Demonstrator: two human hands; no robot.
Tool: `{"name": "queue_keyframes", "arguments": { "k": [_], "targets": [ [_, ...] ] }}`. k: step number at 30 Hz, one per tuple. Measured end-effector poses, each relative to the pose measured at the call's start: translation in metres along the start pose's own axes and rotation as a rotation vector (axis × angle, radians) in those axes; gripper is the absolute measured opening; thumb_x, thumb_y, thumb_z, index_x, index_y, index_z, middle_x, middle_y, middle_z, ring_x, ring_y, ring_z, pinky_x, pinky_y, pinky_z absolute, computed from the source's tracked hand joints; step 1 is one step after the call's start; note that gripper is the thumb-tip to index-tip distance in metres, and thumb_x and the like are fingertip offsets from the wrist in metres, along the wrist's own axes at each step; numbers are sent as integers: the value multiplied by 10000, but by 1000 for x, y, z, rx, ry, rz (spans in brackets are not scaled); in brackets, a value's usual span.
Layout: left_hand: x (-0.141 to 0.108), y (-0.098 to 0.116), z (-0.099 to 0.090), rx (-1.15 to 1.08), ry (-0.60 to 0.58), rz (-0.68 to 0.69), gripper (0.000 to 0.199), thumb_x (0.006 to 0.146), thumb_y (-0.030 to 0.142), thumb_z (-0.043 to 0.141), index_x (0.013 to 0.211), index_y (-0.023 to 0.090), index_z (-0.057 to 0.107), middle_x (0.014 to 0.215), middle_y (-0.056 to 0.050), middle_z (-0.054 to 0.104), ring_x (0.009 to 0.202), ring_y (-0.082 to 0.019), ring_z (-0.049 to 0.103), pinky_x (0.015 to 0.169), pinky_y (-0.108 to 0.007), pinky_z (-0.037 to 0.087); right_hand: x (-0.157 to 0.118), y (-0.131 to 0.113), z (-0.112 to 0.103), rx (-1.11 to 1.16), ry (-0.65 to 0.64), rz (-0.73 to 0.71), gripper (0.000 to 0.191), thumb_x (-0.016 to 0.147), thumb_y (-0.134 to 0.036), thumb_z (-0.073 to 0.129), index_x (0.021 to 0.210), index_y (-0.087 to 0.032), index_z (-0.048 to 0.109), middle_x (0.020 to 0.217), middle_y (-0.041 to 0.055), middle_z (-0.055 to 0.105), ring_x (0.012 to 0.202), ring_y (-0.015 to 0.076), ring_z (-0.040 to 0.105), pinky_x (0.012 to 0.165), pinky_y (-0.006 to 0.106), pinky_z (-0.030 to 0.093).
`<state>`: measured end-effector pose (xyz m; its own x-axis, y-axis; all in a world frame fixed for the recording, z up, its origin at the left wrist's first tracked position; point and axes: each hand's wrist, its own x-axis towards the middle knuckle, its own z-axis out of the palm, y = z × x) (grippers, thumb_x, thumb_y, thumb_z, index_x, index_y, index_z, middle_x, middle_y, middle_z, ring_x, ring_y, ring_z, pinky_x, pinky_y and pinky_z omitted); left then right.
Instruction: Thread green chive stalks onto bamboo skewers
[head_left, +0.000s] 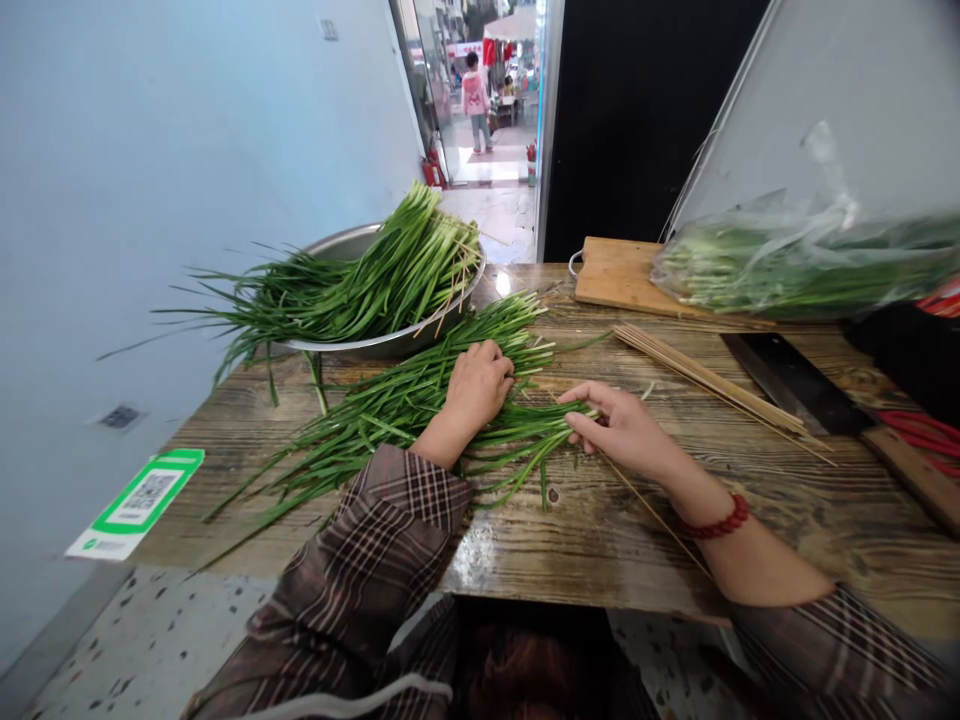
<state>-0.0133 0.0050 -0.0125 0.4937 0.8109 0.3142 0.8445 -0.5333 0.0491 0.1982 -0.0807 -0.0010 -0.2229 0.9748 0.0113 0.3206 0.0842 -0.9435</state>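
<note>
A loose pile of garlic chives (390, 400) lies across the wooden table, pale ends to the right. My left hand (480, 385) rests on the pile with its fingers curled into the stalks. To the right, my right hand (619, 425) pinches the pale ends of a few chives between thumb and fingers. A thin bamboo skewer (652, 510) slants from beneath that hand toward the table's front edge; whether the fingers also hold it is unclear. Beyond my left hand, a metal basin (375, 347) holds a heap of chives, some with skewers through their pale ends.
On the right lie a bundle of bamboo skewers (705, 385) and a cleaver (802, 385). Behind them, a bag of greens (810, 265) overlaps a cutting board (619, 270). A QR-code card (142, 495) is at the table's left edge. A person (475, 100) stands beyond the doorway.
</note>
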Motion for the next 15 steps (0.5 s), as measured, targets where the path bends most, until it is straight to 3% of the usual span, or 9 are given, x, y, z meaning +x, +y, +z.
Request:
{"name": "queue_keyframes", "arguments": {
  "k": [4,8,11,15],
  "targets": [
    [-1,2,0,-62,61,20,145,850,180,524,751,164,629,939,-89,590,889,-228,501,729,-357,386,1,1,0,-7,8,-2,263,805,-277,569,1036,-155,598,628,-8,619,497,113,603,478,217,469],
    [-1,5,-3,-388,172,17,106,800,110,520,728,155,585,908,-66,616,853,-179,536,774,-315,422,2,5,1,1,43,6,265,809,-286,573,1043,-164,600,639,-3,641,497,114,604,487,221,476],
    [-2,8,-5,-693,132,-77,90,780,107,517,734,149,583,730,-15,594,691,-128,537,676,-254,432,2,6,1,2,78,9,274,815,-295,576,1058,-171,602,641,0,661,477,110,595,491,227,481],
    [-5,13,-11,-898,69,-138,179,810,149,519,920,131,660,754,-15,629,692,-120,568,676,-239,443,3,7,1,9,105,11,302,814,-315,582,1074,-165,610,645,7,672,465,109,592,484,227,481]
  ]
}}
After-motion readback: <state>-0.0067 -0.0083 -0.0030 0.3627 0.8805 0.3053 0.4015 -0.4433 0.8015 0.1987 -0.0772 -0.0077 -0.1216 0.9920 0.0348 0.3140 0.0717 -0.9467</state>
